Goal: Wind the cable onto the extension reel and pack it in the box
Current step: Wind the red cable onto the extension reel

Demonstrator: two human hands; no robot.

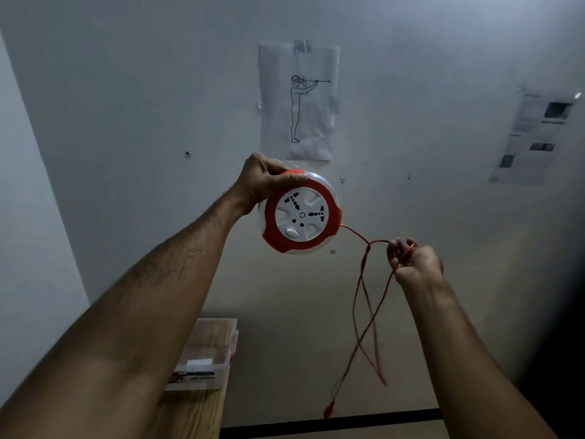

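Left hand point(264, 179) grips round orange-and-white plastic extension reel point(300, 213) | right hand point(411, 259) pinches thin orange cable point(364, 312) right of reel | loops, plug hang below reel: winding barely begun | clear plastic box point(205, 359) on wooden counter point(190, 413) below reel, unpacked

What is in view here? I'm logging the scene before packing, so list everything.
round orange-and-white plastic extension reel: one, held up before the wall
thin orange cable: one, hanging in loops from the reel's right side
orange plug: one, dangling at the cable's end
clear plastic box: one, on the table
wooden table: one, bottom centre
paper sheets: two, white, taped to the wall
hands: left hand grips the reel, right hand holds the cable
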